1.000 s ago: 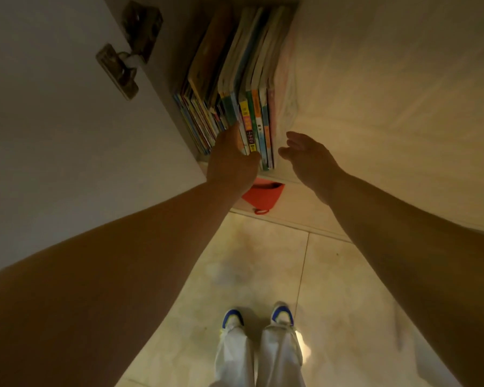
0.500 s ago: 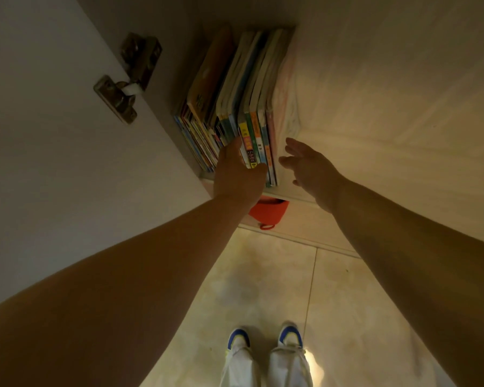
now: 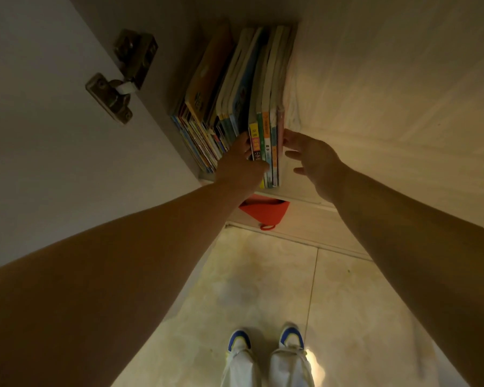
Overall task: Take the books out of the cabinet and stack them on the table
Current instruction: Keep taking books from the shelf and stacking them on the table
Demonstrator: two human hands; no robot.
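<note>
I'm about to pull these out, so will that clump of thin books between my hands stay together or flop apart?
The thin books look soft-covered, so they will probably bend and fan out. Squeezed between the left hand and right hand, they may slip.

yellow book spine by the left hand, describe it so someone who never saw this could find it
Start at the open cabinet shelf holding a row of upright books. The right-hand bunch stands between the left hand and right hand. The yellow spine is that bunch's leftmost, beside a green one.
</note>
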